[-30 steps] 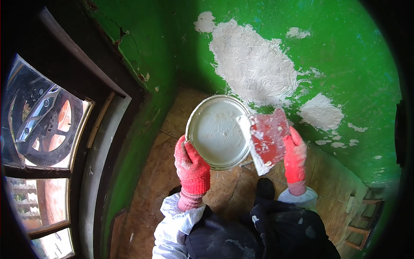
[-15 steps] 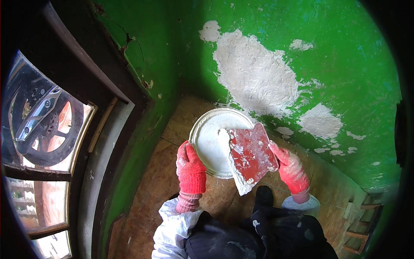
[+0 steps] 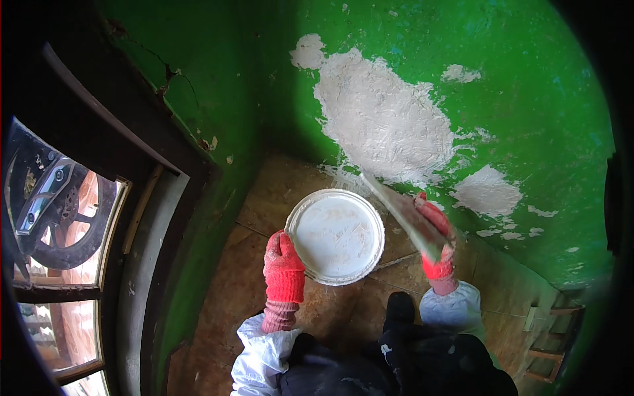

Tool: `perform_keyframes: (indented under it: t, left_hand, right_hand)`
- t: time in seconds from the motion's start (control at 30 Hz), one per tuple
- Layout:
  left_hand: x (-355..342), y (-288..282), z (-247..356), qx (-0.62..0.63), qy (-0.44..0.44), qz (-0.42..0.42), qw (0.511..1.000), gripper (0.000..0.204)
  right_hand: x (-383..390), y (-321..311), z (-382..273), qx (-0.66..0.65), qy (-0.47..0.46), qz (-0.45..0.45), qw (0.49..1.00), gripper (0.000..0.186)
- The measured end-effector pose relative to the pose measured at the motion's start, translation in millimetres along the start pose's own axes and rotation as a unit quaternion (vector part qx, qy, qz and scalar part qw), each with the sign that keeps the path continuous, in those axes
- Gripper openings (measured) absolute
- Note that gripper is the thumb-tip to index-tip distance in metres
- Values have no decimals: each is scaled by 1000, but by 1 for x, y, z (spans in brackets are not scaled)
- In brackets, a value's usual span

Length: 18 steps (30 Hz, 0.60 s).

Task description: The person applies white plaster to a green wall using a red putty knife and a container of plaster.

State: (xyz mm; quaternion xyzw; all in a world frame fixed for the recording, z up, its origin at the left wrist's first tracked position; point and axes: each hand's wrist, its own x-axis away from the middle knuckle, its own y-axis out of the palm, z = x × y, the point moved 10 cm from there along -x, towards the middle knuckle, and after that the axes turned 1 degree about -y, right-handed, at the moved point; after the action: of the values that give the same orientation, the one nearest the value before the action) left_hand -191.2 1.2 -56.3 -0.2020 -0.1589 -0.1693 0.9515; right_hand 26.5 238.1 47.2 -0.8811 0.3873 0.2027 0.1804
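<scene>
My left hand, in a red glove, grips the left rim of a round white bucket lid smeared with putty. My right hand, also gloved in red, is closed around a flat putty spreader. The spreader is turned nearly edge-on and tilted, and its far end lies by the lower border of a large white putty patch on the green wall. I cannot tell whether that end touches the wall.
Smaller putty patches mark the green wall at the right. A dark-framed window stands at the left, with a motorcycle wheel beyond it. Brown floor tiles lie below, and a wooden ladder-like frame is at the lower right.
The spreader has left its place over the lid and swung up toward the wall, turning from its red face to edge-on. The lid, still in my left hand, now sits slightly lower.
</scene>
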Motion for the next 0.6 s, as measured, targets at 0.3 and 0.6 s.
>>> perform_keyframes:
  t: [0.3,0.6]
  left_hand:
    - [-4,0,-15,-32,-5,7,999,32]
    - [-6,12,-13,-28,8,-8,1000,32]
  right_hand:
    - [-5,-33,88,145,249,167,943,16]
    - [-5,-57,125,145,209,194,947,13]
